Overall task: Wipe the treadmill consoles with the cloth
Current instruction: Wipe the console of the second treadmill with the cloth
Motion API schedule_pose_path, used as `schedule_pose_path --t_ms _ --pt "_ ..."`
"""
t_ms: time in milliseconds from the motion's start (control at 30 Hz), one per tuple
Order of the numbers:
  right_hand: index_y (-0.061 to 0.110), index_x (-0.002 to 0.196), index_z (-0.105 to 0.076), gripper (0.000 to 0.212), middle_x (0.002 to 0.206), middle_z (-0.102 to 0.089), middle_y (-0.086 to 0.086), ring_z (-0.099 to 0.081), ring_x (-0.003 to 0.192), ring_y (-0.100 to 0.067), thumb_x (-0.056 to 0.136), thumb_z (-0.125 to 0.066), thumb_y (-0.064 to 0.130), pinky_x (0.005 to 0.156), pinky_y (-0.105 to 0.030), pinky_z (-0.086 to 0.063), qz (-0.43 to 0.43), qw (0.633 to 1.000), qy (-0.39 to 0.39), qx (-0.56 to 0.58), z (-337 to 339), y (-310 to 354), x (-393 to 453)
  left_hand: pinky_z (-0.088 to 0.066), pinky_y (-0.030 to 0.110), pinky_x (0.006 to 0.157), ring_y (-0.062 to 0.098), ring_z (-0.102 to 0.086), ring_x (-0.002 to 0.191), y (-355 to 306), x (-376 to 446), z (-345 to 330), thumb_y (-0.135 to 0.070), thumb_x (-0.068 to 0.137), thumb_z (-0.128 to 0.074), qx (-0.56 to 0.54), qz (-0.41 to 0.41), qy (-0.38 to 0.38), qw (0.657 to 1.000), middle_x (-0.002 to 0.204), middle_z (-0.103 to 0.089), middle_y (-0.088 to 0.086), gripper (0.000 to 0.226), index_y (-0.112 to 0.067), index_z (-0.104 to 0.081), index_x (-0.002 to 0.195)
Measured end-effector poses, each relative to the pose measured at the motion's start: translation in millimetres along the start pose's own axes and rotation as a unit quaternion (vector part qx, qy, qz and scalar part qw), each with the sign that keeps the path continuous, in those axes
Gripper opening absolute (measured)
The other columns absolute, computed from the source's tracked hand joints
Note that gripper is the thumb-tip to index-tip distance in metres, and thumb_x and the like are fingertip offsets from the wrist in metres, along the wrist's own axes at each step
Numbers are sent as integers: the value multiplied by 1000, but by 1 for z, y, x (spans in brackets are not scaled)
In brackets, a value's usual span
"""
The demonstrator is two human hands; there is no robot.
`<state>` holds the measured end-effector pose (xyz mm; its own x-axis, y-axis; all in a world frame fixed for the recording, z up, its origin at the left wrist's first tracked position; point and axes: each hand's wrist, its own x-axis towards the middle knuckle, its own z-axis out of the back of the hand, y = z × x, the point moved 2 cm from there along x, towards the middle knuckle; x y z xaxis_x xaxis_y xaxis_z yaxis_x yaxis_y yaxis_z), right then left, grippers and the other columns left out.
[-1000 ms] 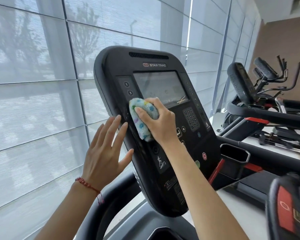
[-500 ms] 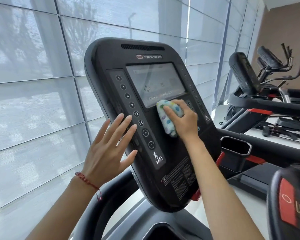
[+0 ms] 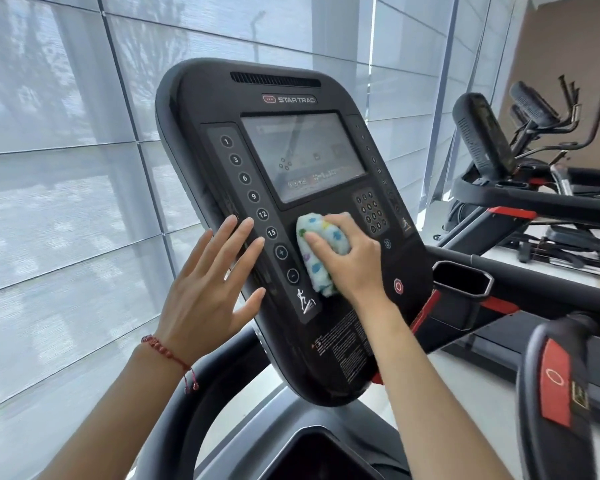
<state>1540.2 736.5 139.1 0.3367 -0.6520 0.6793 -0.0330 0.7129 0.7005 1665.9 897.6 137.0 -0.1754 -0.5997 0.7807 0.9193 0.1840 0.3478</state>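
Right hand (image 3: pixel 352 258) grip closed around dotted cloth (image 3: pixel 317 247), pressing it on the black console (image 3: pixel 291 209) just below the screen (image 3: pixel 302 155). Left hand (image 3: pixel 208 289) open, fingers spread, flat against console's left edge by the number buttons (image 3: pixel 253 195).

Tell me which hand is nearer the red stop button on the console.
Right. The right hand presses the cloth just left of the red stop button; the left hand rests at the console's left edge, farther away.
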Motion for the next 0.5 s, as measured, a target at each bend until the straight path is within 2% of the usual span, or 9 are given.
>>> schedule_pose_path --t_ms 133,267,367,500 --pt "17 103 -67 33 91 -69 7 -66 82 -4 77 -69 36 74 -13 -53 75 996 21 43 -15 17 -50 -29 50 108 33 -28 136 -1 -1 -1 -31 91 -46 -4 3 -3 1000 143 -37 20 50 0 -49 130" --pt "17 104 -66 37 101 -71 0 -67 87 -9 77 -64 43 79 -25 -56 94 994 36 33 -12 12 -47 -29 51 107 33 -28 136 -3 -3 -1 -31 92 -46 -7 6 -3 1000 143 -37 20 49 0 -48 130" --pt "19 101 -67 36 95 -71 2 -67 84 -9 76 -65 44 79 -27 -55 81 996 30 36 -8 3 -32 -29 50 108 34 -30 135 -8 -4 -1 -29 92 -46 -10 4 -8 1000 141 -39 20 47 0 -52 128" --pt "20 99 -66 28 83 -66 7 -63 77 -8 79 -69 38 79 -27 -53 -15 1000 -26 -2 14 -28 -3 -28 49 109 32 -32 134 -16 -7 0 -29 91 -47 -4 5 -1 1000 140 -42 19 46 0 -55 125"
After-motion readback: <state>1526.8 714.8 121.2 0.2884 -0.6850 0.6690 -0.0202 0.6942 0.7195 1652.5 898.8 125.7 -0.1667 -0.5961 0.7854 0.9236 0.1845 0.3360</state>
